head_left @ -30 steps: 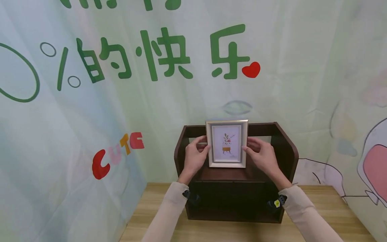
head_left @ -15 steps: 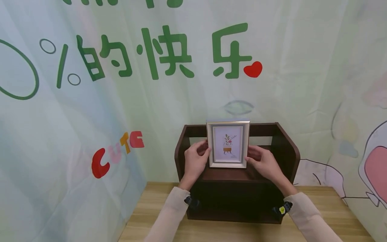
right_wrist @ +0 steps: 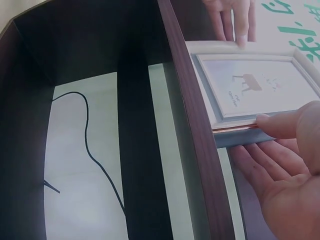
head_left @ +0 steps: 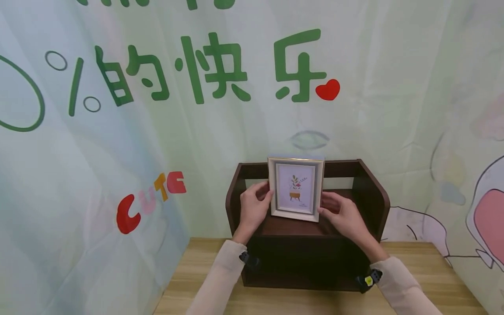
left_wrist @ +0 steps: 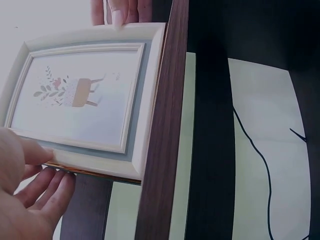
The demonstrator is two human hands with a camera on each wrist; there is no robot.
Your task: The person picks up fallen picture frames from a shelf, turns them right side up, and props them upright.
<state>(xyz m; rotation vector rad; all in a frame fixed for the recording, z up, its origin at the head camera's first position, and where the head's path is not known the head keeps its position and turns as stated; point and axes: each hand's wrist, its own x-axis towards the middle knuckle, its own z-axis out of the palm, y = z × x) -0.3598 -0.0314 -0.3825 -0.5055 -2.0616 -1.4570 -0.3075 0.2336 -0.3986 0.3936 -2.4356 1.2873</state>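
Observation:
A cream picture frame (head_left: pixel 296 214) with a plant-pot print stands slightly tilted on the upper shelf of a dark brown desk shelf (head_left: pixel 293 227). My left hand (head_left: pixel 253 208) holds its left edge, thumb at the front and fingers reaching behind. On the opposite edge my right hand (head_left: pixel 344 214) holds the frame lower down, its thumb touching the front corner area. The left wrist view shows the left thumb (left_wrist: pixel 37 151) on the frame's border with the other fingers beneath. In the right wrist view, the right thumb (right_wrist: pixel 275 125) touches the frame's side.
The desk shelf stands on a wooden table (head_left: pixel 204 258) against a printed curtain (head_left: pixel 220 131). Its raised side panel (head_left: pixel 372 192) rises right of the frame. Through the open lower compartment, a thin dark cable (left_wrist: pixel 267 175) shows behind.
The frame's lower right corner has turned slightly forward, so it now sits at an angle. My right hand has slid down along the right edge; the left stays nearly in place.

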